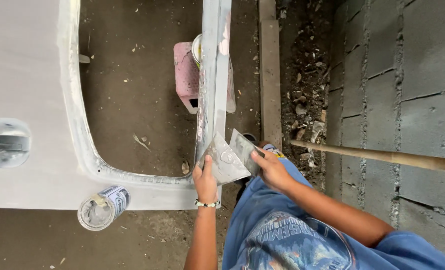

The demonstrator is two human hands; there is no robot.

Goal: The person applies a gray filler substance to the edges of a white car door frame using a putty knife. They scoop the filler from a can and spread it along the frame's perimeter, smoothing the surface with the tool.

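Observation:
A sanded grey car door [27, 90] lies flat, its window frame open over the dirt floor. My left hand [205, 181] grips a flat metal spreader [223, 161] smeared with grey filler, held against the frame's right bar [213, 75]. My right hand [271, 169] holds a second metal spreader [243, 148], its edge touching the first one. A bead bracelet circles my left wrist.
An open tin of filler [102, 207] stands on the door's near edge. A pink block [186, 75] with a can on it sits under the frame bar. A wooden plank [270, 75], a long stick [382, 157] and a concrete block wall [407, 100] are at the right.

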